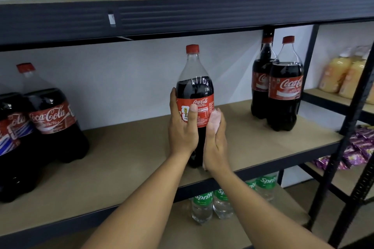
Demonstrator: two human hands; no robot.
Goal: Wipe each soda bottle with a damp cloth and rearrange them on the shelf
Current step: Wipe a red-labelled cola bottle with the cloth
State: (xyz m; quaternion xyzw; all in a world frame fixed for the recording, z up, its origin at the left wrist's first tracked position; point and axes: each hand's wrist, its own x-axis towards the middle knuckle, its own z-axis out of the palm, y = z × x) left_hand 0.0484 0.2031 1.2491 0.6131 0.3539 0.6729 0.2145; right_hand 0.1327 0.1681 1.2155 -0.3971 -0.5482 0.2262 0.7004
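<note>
While the red-capped plastic cola bottle (pixel 194 87) stands upright on the brown shelf board (pixel 121 157), our left hand (pixel 183 129) clasps its label, thumb wrapped across; our right hand (pixel 215 145) presses a pale cloth (pixel 215 119) against its side, and we cannot tell its grip.

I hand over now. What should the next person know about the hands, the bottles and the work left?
Left hand grips the middle cola bottle at its label; it stands upright near the front edge of the shelf.
Right hand lies against its right side; fingers hidden, cloth not clearly seen.
Other cola bottles stand at far left and right.
Which are wiped: cannot tell. Left: wipe, then rearrange.
</note>
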